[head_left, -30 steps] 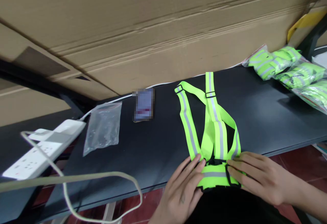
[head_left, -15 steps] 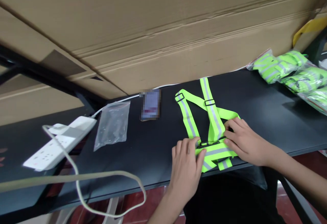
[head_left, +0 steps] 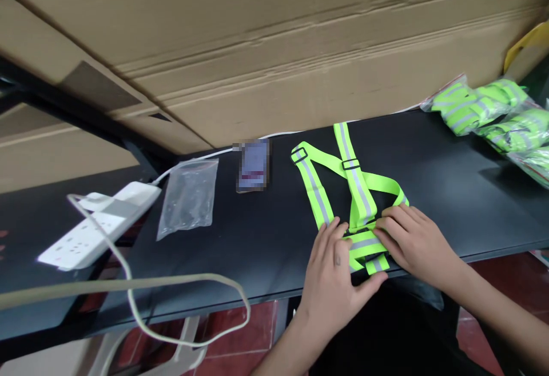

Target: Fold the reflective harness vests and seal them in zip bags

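Near edge of the black tabletop (head_left: 253,238) runs beneath the left hand (head_left: 337,273) and right wrist; I read bare surface left of the left hand and beyond the right hand (head_left: 412,241). Cardboard (head_left: 278,90) walls off the far side. Well left of the hands I note a pixelated phone-like object (head_left: 254,164), a clear bag (head_left: 189,197), a white power strip (head_left: 81,242) and a looping cable (head_left: 201,277). Bagged straps (head_left: 463,110) sit beyond the right hand, rightward. Reflective harness (head_left: 361,193) lies spread ahead of and between both hands. Left: fingers bent onto its band, thumb splayed wide. Right: fingers curled, pinching the band's other end.
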Demonstrator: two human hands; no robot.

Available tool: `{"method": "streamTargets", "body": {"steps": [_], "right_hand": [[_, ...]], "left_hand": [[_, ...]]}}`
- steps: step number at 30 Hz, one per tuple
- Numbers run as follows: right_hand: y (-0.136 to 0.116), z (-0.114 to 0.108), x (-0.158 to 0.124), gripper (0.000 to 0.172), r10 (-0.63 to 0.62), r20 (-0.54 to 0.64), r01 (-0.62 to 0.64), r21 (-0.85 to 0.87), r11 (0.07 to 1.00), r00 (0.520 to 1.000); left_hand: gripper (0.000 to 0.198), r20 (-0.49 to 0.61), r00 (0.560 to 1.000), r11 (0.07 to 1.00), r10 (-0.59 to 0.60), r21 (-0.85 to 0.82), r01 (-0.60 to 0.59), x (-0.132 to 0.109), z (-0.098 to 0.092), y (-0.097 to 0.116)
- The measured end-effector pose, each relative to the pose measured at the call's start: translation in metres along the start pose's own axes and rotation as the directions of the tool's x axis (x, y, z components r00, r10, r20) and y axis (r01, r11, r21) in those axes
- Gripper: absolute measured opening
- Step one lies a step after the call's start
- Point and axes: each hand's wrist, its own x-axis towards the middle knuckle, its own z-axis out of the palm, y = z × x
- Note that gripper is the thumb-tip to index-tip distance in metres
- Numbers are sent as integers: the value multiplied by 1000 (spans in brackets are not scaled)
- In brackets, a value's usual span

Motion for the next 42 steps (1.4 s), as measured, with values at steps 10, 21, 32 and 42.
{"method": "streamTargets", "body": {"steps": [10,21,32,42], "right_hand": [[11,-2,-8,49,315,-202,-290,144,946,927],[24,-3,12,35,308,154,-338,243,909,939],[32,-5,16,31,205,36,-207,248,946,978],[43,-13,9,37,-114,173,57,307,950,978]], "left_hand": [[49,141,989,993,48,101,-62,7,-3,-2],[51,176,978,983,109,128,-133,8,-4,-5],[55,211,968,965,136,193,-177,8,-6,-5],[53,211,969,969,131,178,-170,6,-6,-5]]}}
